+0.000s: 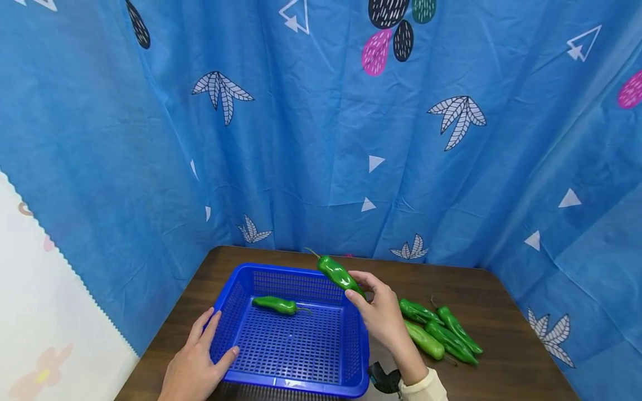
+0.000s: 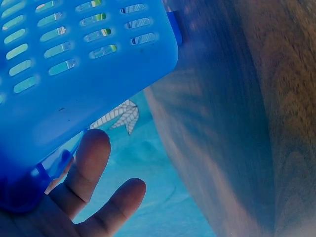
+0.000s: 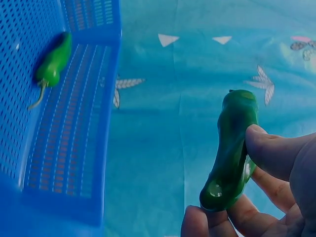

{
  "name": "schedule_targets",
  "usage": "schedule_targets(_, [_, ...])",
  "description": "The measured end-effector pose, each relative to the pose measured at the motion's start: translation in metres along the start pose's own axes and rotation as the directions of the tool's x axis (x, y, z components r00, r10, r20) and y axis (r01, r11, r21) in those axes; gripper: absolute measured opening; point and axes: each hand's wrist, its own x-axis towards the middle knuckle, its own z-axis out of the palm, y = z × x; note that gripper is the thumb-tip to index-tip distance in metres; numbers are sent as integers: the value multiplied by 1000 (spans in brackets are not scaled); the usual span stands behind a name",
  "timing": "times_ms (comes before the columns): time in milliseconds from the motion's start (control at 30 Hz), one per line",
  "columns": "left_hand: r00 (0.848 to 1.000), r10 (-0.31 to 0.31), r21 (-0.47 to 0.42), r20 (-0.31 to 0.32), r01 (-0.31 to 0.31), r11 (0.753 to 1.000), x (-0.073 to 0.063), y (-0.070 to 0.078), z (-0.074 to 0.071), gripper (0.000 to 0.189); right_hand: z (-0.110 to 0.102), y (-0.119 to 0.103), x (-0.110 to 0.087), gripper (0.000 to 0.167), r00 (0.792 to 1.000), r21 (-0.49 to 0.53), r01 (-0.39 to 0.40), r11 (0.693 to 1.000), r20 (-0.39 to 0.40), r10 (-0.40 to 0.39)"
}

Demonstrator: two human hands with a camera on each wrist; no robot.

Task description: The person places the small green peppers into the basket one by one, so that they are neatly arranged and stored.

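Note:
My right hand (image 1: 378, 312) pinches a green pepper (image 1: 338, 273) between thumb and fingers, above the right rear rim of the blue plastic basket (image 1: 288, 382). The pepper's thin stem points up to the left. In the right wrist view, the thumb lies along one side of this pepper (image 3: 232, 143) and the fingers are at its lower end. Another green pepper (image 1: 275, 304) lies on the basket's floor, towards the back left. At the basket's left front corner rests my left hand (image 1: 193, 356), fingers spread and loosely extended along the outer wall, thumb over the rim.
Several green peppers (image 1: 451, 340) lie grouped on the dark wooden table (image 1: 494, 301) right of the basket, among them a lighter one (image 1: 423, 340). A blue patterned curtain (image 1: 321, 139) hangs behind the table. A black strap (image 1: 383, 379) circles the right wrist by a cream sleeve (image 1: 426, 388).

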Motion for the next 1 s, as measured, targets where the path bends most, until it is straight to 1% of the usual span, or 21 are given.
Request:
schedule_targets(200, [1000, -9, -8, 15, 9, 1000, 0, 1, -1, 92, 18, -5, 12, 37, 998, 31, 48, 998, 41, -49])
schedule_targets(333, [999, -19, -10, 27, 20, 1000, 0, 2, -1, 92, 29, -6, 19, 36, 996, 45, 55, 997, 69, -58])
schedule_targets(567, [1000, -6, -17, 12, 6, 1000, 1, 2, 0, 90, 43, -11, 24, 34, 994, 59, 62, 996, 88, -67])
schedule_targets(667, [999, -24, -23, 28, 24, 999, 0, 2, -2, 90, 49, -14, 27, 35, 990, 63, 80, 995, 111, -87])
schedule_targets(800, [998, -37, -29, 45, 38, 999, 0, 2, -4, 91, 57, -17, 31, 34, 987, 59, 86, 995, 133, -93])
schedule_targets(867, [999, -31, -30, 38, 32, 999, 0, 2, -4, 91, 62, -18, 34, 33, 987, 55, 83, 995, 137, -90])
schedule_targets(1000, [1000, -9, -22, 4, 9, 1000, 2, 2, -2, 90, 70, -18, 38, 32, 986, 53, 75, 996, 145, -82])
